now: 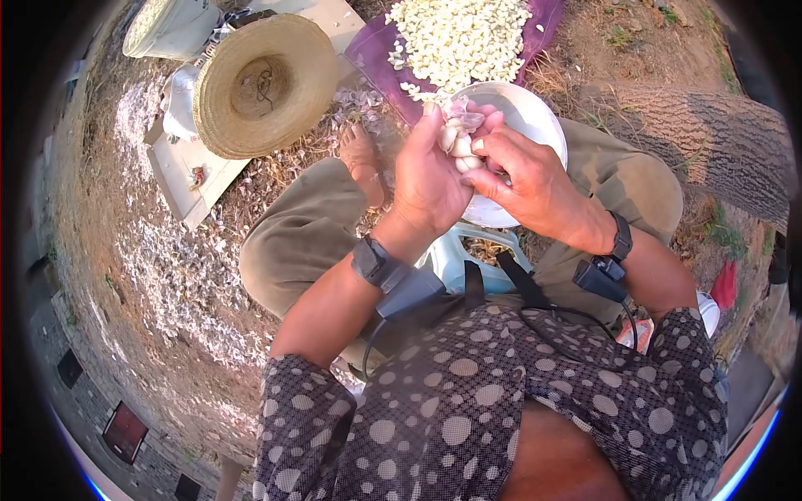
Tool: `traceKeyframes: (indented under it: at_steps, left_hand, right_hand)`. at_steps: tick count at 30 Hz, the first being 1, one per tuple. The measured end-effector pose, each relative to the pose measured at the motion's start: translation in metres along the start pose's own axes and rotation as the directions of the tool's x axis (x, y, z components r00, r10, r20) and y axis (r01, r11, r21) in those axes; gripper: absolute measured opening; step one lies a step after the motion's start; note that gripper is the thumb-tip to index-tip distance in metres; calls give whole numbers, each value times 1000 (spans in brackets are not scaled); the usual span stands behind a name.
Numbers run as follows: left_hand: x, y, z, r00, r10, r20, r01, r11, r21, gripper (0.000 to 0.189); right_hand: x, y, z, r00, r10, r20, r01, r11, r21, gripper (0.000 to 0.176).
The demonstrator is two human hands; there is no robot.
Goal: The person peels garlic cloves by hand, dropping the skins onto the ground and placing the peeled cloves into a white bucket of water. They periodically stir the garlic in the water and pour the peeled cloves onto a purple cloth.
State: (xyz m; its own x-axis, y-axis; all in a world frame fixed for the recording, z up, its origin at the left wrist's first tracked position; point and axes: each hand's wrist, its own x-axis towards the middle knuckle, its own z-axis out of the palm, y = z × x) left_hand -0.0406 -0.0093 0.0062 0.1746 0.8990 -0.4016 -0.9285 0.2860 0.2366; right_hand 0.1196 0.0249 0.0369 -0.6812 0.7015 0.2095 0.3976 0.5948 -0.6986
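Note:
Several pale garlic cloves (459, 144) with loose pinkish skin lie between my two hands, above a white bucket (547, 125). My left hand (428, 171) cups them from the left, its fingers partly hidden behind the cloves. From the right, my right hand (525, 171) presses its thumb and fingertips against the lower cloves. Beyond the bucket, a large heap of peeled cloves (459, 37) is spread on a purple cloth (373, 52).
A straw hat (309, 79) sits at the upper left, over a cardboard tray (213, 179). Another white bucket (180, 29) stands behind it. A thick log (710, 142) lies at right. Garlic skins (184, 284) litter the ground at left. A light blue stool (443, 255) is between my legs.

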Motion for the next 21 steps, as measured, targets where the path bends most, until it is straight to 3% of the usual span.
traceKeyframes:
  at_steps: [4,7,11,13,14,16,21]
  left_hand:
    - [5,-5,-7,998,-15,-64,17,999,42,46]
    - [6,-3,-10,984,9,-176,38,964,264,28]
    - [-1,-7,-4,991,-112,-79,134,914,383,25]
    - [0,-15,-6,989,-149,19,122,871,477,25]
    - [-2,-22,-7,994,-98,38,66,865,497,24]
    - [1,-26,-12,996,-79,39,48,855,517,16]
    - [-1,-30,7,998,-59,5,54,938,343,14]
  right_hand:
    - [-6,4,-9,991,102,89,-108,992,59,23]
    - [-8,6,-17,988,141,60,-147,982,118,21]
    - [-14,13,-30,966,246,78,-254,960,117,22]
    - [-16,13,-33,953,290,91,-300,943,140,22]
    - [-17,13,-35,948,301,103,-314,934,170,23]
    - [-18,12,-40,932,344,111,-360,909,211,25]
    - [-19,16,-42,909,391,145,-414,805,425,23]
